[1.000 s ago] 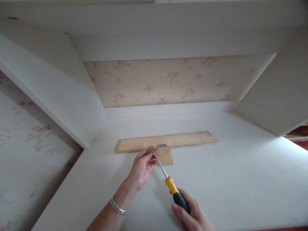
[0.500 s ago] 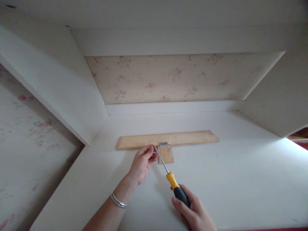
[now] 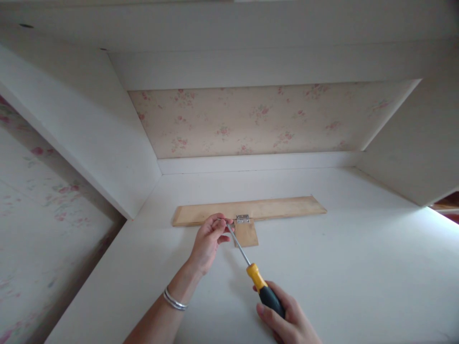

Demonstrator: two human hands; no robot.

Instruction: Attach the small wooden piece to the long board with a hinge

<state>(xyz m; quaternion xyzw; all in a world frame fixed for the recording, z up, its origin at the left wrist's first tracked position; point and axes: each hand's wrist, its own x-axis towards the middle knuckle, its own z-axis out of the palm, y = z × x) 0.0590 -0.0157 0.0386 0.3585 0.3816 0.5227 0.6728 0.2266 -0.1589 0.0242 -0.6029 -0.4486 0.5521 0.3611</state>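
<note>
A: What does the right hand (image 3: 287,320) hold?

B: It is wrapped around the black and yellow handle of the screwdriver (image 3: 256,277), near the bottom edge; the thin steel shaft runs up and left to the small metal hinge (image 3: 243,219).

A: And the left hand (image 3: 208,241)?

B: Its fingertips are pinched together at the shaft's tip, just beside the hinge; whether a screw sits between them is too small to tell.

A: How would the tool handle?

B: I judge it light and rigid; the handle gives a sure grip, the bare shaft is smooth and likely slippery, so steadying it close to the tip makes sense.

A: Where does the hinge sit?

B: Between the long wooden strip (image 3: 251,209) and the small wooden flap (image 3: 247,235), both flat on the white shelf (image 3: 358,267); thin wood, probably easy to split.

A: Any containers?

B: None show; only the cabinet's floral back panel (image 3: 251,122) at the far side.
</note>
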